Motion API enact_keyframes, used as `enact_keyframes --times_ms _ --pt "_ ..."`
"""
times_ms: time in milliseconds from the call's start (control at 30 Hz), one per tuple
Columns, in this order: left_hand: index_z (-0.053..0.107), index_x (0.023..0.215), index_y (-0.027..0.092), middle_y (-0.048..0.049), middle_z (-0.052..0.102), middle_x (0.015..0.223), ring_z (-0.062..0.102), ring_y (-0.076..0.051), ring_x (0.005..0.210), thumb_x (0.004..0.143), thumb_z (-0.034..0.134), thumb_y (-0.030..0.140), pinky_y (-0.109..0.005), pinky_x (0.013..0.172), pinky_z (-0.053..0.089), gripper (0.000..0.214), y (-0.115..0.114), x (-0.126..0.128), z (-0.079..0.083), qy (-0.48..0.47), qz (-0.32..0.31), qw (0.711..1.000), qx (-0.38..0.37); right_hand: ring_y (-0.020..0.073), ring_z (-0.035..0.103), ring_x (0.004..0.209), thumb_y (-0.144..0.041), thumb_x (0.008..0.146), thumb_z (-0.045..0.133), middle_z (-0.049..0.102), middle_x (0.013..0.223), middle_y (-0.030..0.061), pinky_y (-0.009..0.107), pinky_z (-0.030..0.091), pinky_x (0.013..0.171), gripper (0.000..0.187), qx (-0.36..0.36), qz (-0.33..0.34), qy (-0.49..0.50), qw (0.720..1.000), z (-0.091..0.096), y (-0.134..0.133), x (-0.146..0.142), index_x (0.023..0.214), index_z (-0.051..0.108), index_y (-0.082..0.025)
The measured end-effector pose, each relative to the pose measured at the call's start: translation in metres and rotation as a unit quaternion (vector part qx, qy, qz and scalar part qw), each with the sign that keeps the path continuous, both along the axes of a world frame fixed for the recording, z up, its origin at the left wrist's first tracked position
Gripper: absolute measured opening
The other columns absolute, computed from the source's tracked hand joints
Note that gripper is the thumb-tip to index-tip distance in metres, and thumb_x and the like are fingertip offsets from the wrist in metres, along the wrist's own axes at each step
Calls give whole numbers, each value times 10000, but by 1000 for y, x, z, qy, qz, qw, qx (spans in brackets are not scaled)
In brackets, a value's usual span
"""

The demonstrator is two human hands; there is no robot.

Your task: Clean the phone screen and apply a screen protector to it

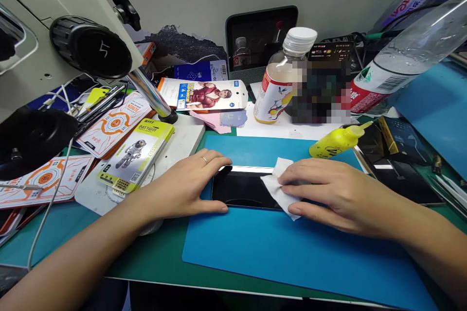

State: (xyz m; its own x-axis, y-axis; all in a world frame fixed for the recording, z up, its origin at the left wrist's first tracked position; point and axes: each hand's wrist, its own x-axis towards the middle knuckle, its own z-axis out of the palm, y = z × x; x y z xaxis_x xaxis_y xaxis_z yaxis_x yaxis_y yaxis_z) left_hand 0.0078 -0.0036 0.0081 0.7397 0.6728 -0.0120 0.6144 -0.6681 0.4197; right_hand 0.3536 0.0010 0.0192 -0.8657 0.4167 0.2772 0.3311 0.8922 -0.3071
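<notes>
Black phone, lying flat on the blue mat: the left hand is clamped across its left end, thumb at the near edge and fingers at the far one. The right hand has its fingers pinched together on a white tissue — pressed against the right part of the glass. Wiping seems to be partway through: the bare stretch between the hands looks glossy, while the covered end cannot be judged, and the tissue is not yet lifted off. Just beyond the right hand lies a yellow squeeze bottle; farther off stands a drink bottle. Battery packs sit past the left hand — all on the green counter.
</notes>
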Motion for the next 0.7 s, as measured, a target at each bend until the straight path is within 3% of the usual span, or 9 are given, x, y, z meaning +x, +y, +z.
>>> enact_keyframes --times_ms 167,467,700 --pt "517 1443 166 -147 667 1385 662 -328 1242 969 802 564 -463 1011 560 681 -1 0 0 -5 -4 1000 7 235 779 1022 -367 1085 617 836 1131 113 363 621 875 292 -36 43 -6 998 6 -2 -1 1094 833 -172" --pt "522 1439 172 -146 664 1381 660 -326 1253 969 805 558 -459 1021 562 670 -1 -1 1 0 -6 1000 8 229 787 1088 -297 1089 601 840 1199 92 352 633 916 263 -57 41 -6 998 0 1 1 1195 829 -219" --pt "536 1443 193 -148 653 1390 667 -320 1241 996 761 580 -450 1008 574 633 0 -1 -1 6 -10 1000 11 239 805 1113 -243 1077 609 856 1217 105 365 653 930 258 -9 19 21 1000 -5 6 -1 1208 826 -197"
